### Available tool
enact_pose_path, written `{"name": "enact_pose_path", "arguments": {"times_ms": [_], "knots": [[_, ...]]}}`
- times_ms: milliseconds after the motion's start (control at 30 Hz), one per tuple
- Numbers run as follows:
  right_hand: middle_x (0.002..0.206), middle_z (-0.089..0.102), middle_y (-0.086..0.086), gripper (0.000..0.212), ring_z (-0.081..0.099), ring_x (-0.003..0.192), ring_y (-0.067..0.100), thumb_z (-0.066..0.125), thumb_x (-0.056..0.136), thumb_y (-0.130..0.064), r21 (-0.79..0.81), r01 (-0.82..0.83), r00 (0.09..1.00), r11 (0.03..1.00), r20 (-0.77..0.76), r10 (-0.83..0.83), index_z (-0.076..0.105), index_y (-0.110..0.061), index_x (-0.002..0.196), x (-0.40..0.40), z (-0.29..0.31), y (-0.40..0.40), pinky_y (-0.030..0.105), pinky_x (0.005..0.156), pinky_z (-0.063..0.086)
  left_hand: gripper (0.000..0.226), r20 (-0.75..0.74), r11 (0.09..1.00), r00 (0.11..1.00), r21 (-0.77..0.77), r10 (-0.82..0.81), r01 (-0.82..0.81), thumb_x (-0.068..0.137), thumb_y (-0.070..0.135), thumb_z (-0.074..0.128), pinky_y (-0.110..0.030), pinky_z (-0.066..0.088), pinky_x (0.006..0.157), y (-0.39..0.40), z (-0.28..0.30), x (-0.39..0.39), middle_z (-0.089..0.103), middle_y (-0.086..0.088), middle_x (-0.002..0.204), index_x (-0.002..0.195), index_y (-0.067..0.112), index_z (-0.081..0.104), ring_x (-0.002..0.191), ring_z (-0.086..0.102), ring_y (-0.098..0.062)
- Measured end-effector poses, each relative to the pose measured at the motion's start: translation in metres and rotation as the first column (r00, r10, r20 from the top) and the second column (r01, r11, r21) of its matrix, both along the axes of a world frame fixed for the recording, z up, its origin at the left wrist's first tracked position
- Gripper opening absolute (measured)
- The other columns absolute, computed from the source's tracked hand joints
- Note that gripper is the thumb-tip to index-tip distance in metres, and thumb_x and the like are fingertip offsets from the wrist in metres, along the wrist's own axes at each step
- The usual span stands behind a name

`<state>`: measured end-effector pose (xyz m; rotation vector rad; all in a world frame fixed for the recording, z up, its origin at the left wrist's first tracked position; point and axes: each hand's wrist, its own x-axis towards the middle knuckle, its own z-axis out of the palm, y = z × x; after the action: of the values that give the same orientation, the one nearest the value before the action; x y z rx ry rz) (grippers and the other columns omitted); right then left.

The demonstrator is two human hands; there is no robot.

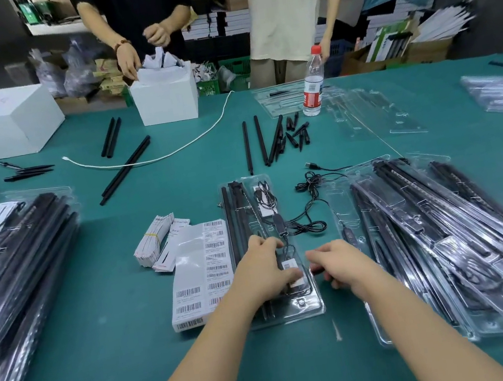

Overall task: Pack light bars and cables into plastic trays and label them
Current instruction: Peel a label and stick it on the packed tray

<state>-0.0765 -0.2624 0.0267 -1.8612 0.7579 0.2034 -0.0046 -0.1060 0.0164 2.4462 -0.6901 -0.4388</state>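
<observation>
A clear plastic tray (308,308) lies in front of me, with black light bars (238,218) in its left slots and a black cable (266,199) coiled in its right part. My left hand (261,272) lies on the tray, fingers curled round the cable's lower end, thumb on its white tag (290,265). My right hand (337,264) is at the tray's right edge, fingers curled and pinching that edge. A sheet of barcode labels (196,276) lies just left of the tray.
Stacks of packed trays sit at left (18,286) and right (449,241). A loose cable (310,205), paper cards (153,242), loose black bars (256,143), empty trays (373,115), a water bottle (312,85) and two white boxes (2,121) lie beyond. Two people stand across the table.
</observation>
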Motion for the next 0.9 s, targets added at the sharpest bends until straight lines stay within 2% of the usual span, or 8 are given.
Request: {"name": "enact_pose_path", "arguments": {"times_ms": [167,300,467,533,633,700,800,900], "knots": [[0.081,0.063,0.003,0.029,0.054,0.061,0.013,0.067,0.094,-0.033,0.095,-0.039,0.999,0.995,0.003,0.039,0.068,-0.005,0.102,0.005,0.009,0.005,0.027,0.057,0.045,0.061,0.002,0.993,0.999,-0.114,0.041,-0.04,0.085,0.056,0.068,-0.026,0.042,0.089,0.014,0.001,-0.006,0.041,0.006,0.127,0.136,0.03,0.05,0.101,0.051,-0.011],[0.08,0.07,0.006,0.035,0.065,0.06,0.016,0.071,0.092,-0.026,0.41,-0.03,0.997,0.911,0.082,-0.004,0.065,0.001,0.113,0.006,0.016,0.015,0.031,0.058,0.054,0.051,0.0,0.965,0.995,-0.247,0.096,-0.093,0.09,0.055,0.062,-0.021,0.036,0.097,0.025,0.016,-0.013,0.046,0.008,0.124,0.133,0.029,0.053,0.117,0.052,-0.01],[0.064,0.063,0.001,0.006,0.056,0.046,0.01,0.064,0.092,-0.006,0.495,-0.066,0.974,0.866,0.222,-0.053,0.07,-0.004,0.093,0.011,0.041,0.035,0.025,0.047,0.048,0.103,-0.087,0.975,0.995,-0.21,0.056,-0.074,0.066,0.098,0.031,-0.039,0.037,0.111,0.038,0.058,-0.035,0.038,0.006,0.147,0.149,0.038,0.031,0.134,0.043,-0.013],[0.057,0.059,-0.001,0.009,0.054,0.043,0.009,0.067,0.092,-0.009,0.486,-0.074,0.956,0.871,0.284,-0.078,0.065,-0.004,0.085,0.015,0.051,0.045,0.022,0.043,0.045,0.116,-0.112,0.981,0.993,-0.179,0.049,-0.068,0.056,0.102,0.034,-0.039,0.035,0.112,0.04,0.072,-0.043,0.031,0.009,0.155,0.153,0.041,0.018,0.138,0.04,-0.013],[0.063,0.068,0.003,0.014,0.058,0.048,0.013,0.071,0.092,-0.016,0.461,-0.106,0.934,0.881,0.349,-0.07,0.061,-0.007,0.088,0.022,0.062,0.064,0.022,0.043,0.047,0.111,-0.187,0.955,0.981,-0.277,0.058,-0.109,0.061,0.078,0.069,-0.031,0.043,0.107,0.045,0.087,-0.048,0.044,0.013,0.147,0.151,0.034,0.02,0.129,0.051,-0.006],[0.069,0.071,0.005,0.016,0.063,0.053,0.015,0.068,0.094,-0.02,0.474,-0.139,0.93,0.869,0.364,-0.05,0.063,-0.008,0.086,0.025,0.067,0.072,0.024,0.045,0.05,0.068,-0.288,0.896,0.957,-0.416,0.034,-0.157,0.077,0.038,0.08,-0.014,0.052,0.08,0.054,0.089,-0.044,0.061,0.02,0.118,0.129,0.036,0.037,0.097,0.064,0.009],[0.072,0.065,0.004,0.024,0.061,0.06,0.015,0.063,0.098,-0.027,0.475,-0.16,0.928,0.866,0.372,-0.032,0.066,-0.008,0.083,0.028,0.064,0.074,0.026,0.054,0.053,0.04,-0.342,0.846,0.929,-0.445,0.142,-0.293,0.079,0.008,0.064,-0.027,0.06,0.074,0.072,0.087,-0.035,0.07,0.012,0.089,0.103,0.037,0.051,0.077,0.069,0.001],[0.074,0.066,-0.001,0.023,0.059,0.062,0.01,0.063,0.095,-0.03,0.165,-0.053,0.936,0.985,0.351,-0.009,0.068,-0.014,0.08,0.028,0.045,0.068,0.023,0.059,0.053,0.037,-0.581,0.723,0.765,-0.399,0.276,-0.564,0.077,-0.006,0.047,-0.035,0.059,0.058,0.089,0.077,-0.023,0.072,-0.004,0.087,0.105,0.017,0.055,0.059,0.07,-0.012]]}}
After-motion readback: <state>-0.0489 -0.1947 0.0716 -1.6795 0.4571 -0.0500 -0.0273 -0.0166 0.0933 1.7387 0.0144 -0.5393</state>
